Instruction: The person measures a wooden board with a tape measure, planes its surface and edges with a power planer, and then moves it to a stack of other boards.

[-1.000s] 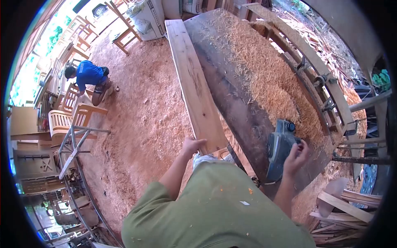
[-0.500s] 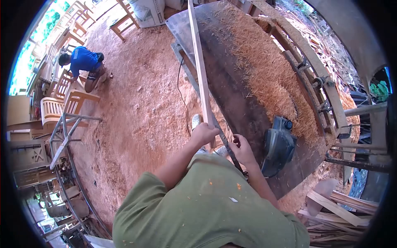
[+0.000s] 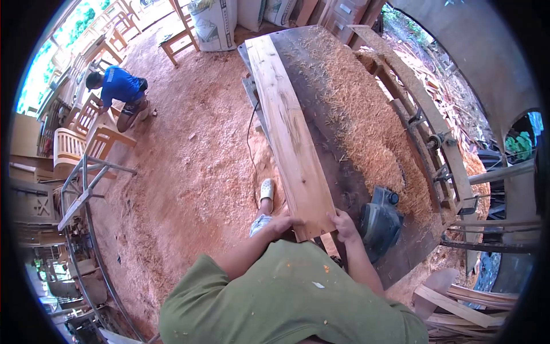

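A long wooden plank (image 3: 290, 135) lies with its broad face up along the left side of the dark workbench (image 3: 321, 140). Its near end is at my waist. My left hand (image 3: 282, 225) grips the left edge of that end, fingers closed on it. On the opposite edge, my right hand (image 3: 345, 226) holds the near corner with its fingers wrapped round it. Just right of my right hand, a dark electric planer (image 3: 381, 221) rests on the bench, apart from the plank.
Wood shavings (image 3: 366, 126) are heaped on the bench's right side. A cord (image 3: 250, 135) hangs at its left edge. A person in a blue shirt (image 3: 119, 85) crouches by wooden chairs (image 3: 71, 146) at left. White sacks (image 3: 213, 26) stand behind. Offcuts (image 3: 458, 307) lie at lower right.
The plank has turned from standing on its narrow edge to lying broad face up. My right hand, earlier off the plank, now grips its right edge.
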A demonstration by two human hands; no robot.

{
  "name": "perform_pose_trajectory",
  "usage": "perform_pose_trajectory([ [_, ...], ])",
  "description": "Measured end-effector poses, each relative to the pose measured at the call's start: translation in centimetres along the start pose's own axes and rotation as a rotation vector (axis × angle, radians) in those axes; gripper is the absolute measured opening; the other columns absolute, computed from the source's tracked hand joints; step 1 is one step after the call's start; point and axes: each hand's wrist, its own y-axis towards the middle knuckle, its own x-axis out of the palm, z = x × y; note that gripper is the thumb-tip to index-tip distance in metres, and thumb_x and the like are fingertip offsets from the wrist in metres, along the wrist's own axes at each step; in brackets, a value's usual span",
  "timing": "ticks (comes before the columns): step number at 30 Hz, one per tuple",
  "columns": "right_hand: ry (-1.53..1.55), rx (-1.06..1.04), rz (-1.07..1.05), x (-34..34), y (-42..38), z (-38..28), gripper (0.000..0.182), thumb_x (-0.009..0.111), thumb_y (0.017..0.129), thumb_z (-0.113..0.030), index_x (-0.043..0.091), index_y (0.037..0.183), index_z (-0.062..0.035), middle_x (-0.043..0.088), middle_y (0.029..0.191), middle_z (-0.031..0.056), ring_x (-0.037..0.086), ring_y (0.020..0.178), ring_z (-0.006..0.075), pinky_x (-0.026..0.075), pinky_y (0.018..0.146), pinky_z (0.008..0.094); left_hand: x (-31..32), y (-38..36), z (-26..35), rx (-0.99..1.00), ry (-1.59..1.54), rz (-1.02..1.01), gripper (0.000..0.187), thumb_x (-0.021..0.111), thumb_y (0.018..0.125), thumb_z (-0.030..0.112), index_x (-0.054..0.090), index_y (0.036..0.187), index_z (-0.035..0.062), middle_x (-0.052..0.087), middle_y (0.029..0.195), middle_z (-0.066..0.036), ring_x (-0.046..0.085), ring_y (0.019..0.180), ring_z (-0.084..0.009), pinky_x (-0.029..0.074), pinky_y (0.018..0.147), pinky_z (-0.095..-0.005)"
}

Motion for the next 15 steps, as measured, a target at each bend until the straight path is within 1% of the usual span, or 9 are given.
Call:
perform_pose_trajectory([
  [2, -0.182, -0.121, 0.133, -0.6, -1.2, -0.6, 0.028, 0.063, 0.091, -0.013, 0.059, 0.113, 0.0036, 0.065, 0.1, 0.0109, 0.066, 0.086, 0.0201, 0.057, 0.064, 0.0348, -1.4, 2.5, -1.2, -0.081, 0.557, 0.218, 0.06, 0.075, 0.081, 0.051, 0.068, 0.109, -0.0008, 0.066, 0.097, -0.01, 0.063, 0.084, -0.0189, 0.05, 0.075, -0.0321],
  [3, -0.243, -0.131, 0.238, 0.7, -2.9, -2.2, 0.02, 0.063, 0.09, -0.011, 0.061, 0.105, 0.0021, 0.065, 0.095, 0.0097, 0.066, 0.079, 0.0182, 0.056, 0.057, 0.0335, -2.5, 3.0, -0.3, 0.067, 0.789, 0.252, 0.059, 0.067, 0.085, 0.06, 0.071, 0.101, 0.0031, 0.064, 0.081, -0.005, 0.06, 0.072, -0.0167, 0.049, 0.066, -0.0302],
  [4, -0.251, -0.124, 0.24, 1.9, -4.6, -3.5, 0.02, 0.063, 0.09, -0.011, 0.061, 0.105, 0.0021, 0.065, 0.095, 0.0097, 0.066, 0.079, 0.0182, 0.056, 0.057, 0.0335, -3.3, 4.9, 0.2, 0.035, 0.567, 0.415, 0.069, 0.068, 0.082, 0.062, 0.069, 0.093, -0.0062, 0.066, 0.076, -0.009, 0.062, 0.068, -0.0198, 0.049, 0.062, -0.0361],
  [6, -0.579, -0.253, 0.373, 3.9, -7.8, -5.1, 0.021, 0.064, 0.09, -0.012, 0.06, 0.104, 0.0026, 0.064, 0.089, 0.0069, 0.064, 0.075, 0.0141, 0.056, 0.057, 0.0325, -2.2, 2.7, 6.8, 0.241, 0.418, 0.437, 0.069, 0.062, 0.088, 0.058, 0.068, 0.104, -0.0089, 0.069, 0.089, -0.017, 0.065, 0.084, -0.0218, 0.051, 0.077, -0.0364],
  [7, -0.737, -0.267, 0.428, 4.2, -8.9, -5.4, 0.023, 0.065, 0.089, -0.015, 0.06, 0.105, 0.0003, 0.068, 0.086, 0.0139, 0.068, 0.071, 0.0242, 0.056, 0.061, 0.0391, -4.9, 6.8, 6.1, 0.36, 0.458, 0.434, 0.071, 0.062, 0.089, 0.055, 0.062, 0.117, -0.0103, 0.068, 0.104, -0.023, 0.065, 0.098, -0.0251, 0.049, 0.087, -0.0362],
  [8, -0.737, -0.265, 0.437, 4.1, -9.4, -4.9, 0.023, 0.065, 0.089, -0.015, 0.06, 0.105, 0.0003, 0.068, 0.086, 0.0139, 0.068, 0.071, 0.0242, 0.056, 0.061, 0.0391, -4.0, 6.2, 9.0, 0.421, 0.426, 0.48, 0.076, 0.062, 0.089, 0.055, 0.056, 0.126, -0.0113, 0.066, 0.113, -0.025, 0.064, 0.106, -0.0286, 0.049, 0.091, -0.0366],
  [10, -1.245, -0.465, 0.641, 4.0, -10.3, -3.3, 0.027, 0.067, 0.087, -0.019, 0.06, 0.109, -0.0037, 0.067, 0.09, 0.0246, 0.067, 0.075, 0.041, 0.053, 0.068, 0.0473, -4.2, 9.5, 11.7, 0.571, 0.429, 0.491, 0.079, 0.063, 0.088, 0.055, 0.053, 0.129, -0.0122, 0.064, 0.117, -0.025, 0.062, 0.11, -0.03, 0.049, 0.094, -0.0379],
  [11, -1.182, -0.379, 0.679, 3.9, -10.1, -2.4, 0.031, 0.068, 0.085, -0.021, 0.061, 0.113, -0.0081, 0.063, 0.097, 0.0295, 0.062, 0.089, 0.048, 0.049, 0.076, 0.0507, -1.6, 6.5, 15.2, 0.535, 0.444, 0.451, 0.082, 0.063, 0.087, 0.057, 0.053, 0.129, -0.0132, 0.063, 0.119, -0.026, 0.061, 0.112, -0.0298, 0.048, 0.094, -0.0387],
  [15, -1.161, -0.51, 0.657, 2.8, -9.8, 0.2, 0.032, 0.066, 0.086, -0.018, 0.06, 0.114, -0.0034, 0.065, 0.1, 0.0264, 0.062, 0.099, 0.0437, 0.049, 0.083, 0.0472, 1.2, 10.1, 17.5, 0.316, 0.417, 0.551, 0.074, 0.071, 0.077, 0.054, 0.063, 0.111, -0.0116, 0.067, 0.109, -0.029, 0.066, 0.107, -0.0341, 0.049, 0.092, -0.0385],
])
